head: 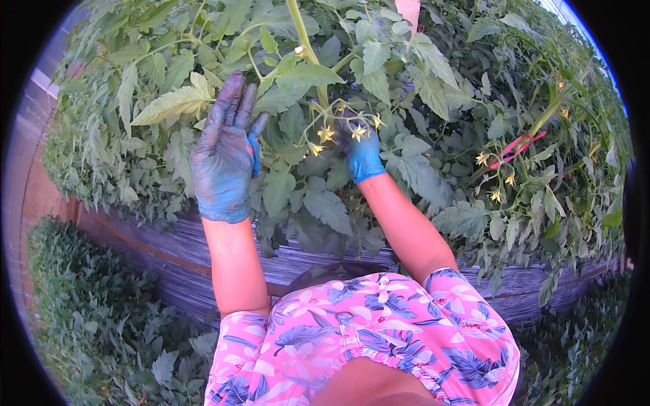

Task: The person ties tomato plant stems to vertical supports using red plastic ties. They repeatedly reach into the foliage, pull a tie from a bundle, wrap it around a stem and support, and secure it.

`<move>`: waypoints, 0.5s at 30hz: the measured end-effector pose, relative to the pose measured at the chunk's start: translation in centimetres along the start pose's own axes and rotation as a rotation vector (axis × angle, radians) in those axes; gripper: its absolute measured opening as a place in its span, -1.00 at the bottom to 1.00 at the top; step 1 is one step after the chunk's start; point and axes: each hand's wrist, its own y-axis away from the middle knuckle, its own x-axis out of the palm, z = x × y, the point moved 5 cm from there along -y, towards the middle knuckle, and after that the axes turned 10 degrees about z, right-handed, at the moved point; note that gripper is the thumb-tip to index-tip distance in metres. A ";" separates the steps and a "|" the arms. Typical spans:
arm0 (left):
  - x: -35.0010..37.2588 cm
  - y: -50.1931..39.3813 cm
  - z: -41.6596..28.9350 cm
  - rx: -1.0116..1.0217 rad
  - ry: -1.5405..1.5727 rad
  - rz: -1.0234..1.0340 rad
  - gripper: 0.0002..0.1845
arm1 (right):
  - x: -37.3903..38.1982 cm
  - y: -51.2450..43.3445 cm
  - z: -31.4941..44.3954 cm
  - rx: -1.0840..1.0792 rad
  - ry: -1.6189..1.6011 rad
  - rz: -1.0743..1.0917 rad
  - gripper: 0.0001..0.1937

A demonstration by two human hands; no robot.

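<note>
A tomato plant with a thick green stem (303,35) stands before me, and a truss of yellow flowers (325,134) hangs from it. My left hand (223,152), in a blue glove stained dark, is raised among the leaves left of the stem with its fingers extended. Its thumb is apart, and I see nothing held in it. Behind the flowers, my right hand (361,147) reaches in close to the stem in a matching stained blue glove. Leaves and blossoms hide its fingers, so whether it grips anything cannot be seen.
Dense tomato foliage (101,167) spreads on both sides. To the right, a pink tie (518,149) circles another stem with yellow flowers. Striped ground sheeting (177,254) runs below the plants. More plants (91,314) grow at lower left, beside a bare path (38,188).
</note>
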 end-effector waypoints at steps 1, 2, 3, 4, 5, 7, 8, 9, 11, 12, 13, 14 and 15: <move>0.0 0.0 0.0 0.002 -0.012 -0.001 -0.48 | 0.2 -0.3 0.0 -0.005 0.011 0.029 -0.80; 0.0 0.1 -0.1 0.003 -0.019 0.000 -0.49 | 0.4 -0.6 0.1 -0.022 0.011 0.052 -0.76; 0.1 0.1 -0.1 0.012 -0.023 0.012 -0.49 | 0.7 -0.8 0.1 -0.034 -0.027 0.084 -0.77; 0.0 0.2 -0.1 0.006 -0.027 -0.003 -0.49 | 0.9 -1.0 0.1 -0.045 -0.059 0.092 -0.79; 0.0 0.2 0.0 0.007 -0.029 -0.006 -0.49 | 0.9 -1.2 0.1 -0.032 -0.077 0.074 -0.80; 0.0 0.2 0.0 0.010 -0.028 -0.004 -0.49 | 1.2 -1.6 0.4 -0.049 -0.085 0.096 -0.84; 0.1 0.2 0.0 0.014 -0.026 0.000 -0.49 | 1.2 -1.7 0.5 -0.056 -0.053 0.089 -0.85; 0.0 0.1 0.0 0.013 -0.014 -0.020 -0.49 | 1.3 -1.8 0.8 -0.099 -0.028 0.135 -0.86; 0.1 0.0 -0.1 0.022 -0.054 -0.006 -0.48 | 0.7 -1.8 0.5 -0.062 -0.055 0.070 -0.87; -0.1 0.0 0.0 0.012 -0.046 -0.045 -0.48 | 0.4 -1.6 0.4 -0.065 -0.063 0.056 -0.86; 0.1 -0.1 0.0 0.020 -0.065 -0.013 -0.48 | -0.3 -1.4 0.2 -0.031 -0.054 -0.028 -0.85; 0.1 -0.1 0.0 0.020 -0.063 -0.012 -0.48 | -0.6 -1.1 0.3 -0.056 -0.064 -0.037 -0.85; -0.1 -0.1 0.1 0.007 -0.060 -0.047 -0.48 | -0.5 -0.6 0.5 -0.052 -0.054 0.039 -0.84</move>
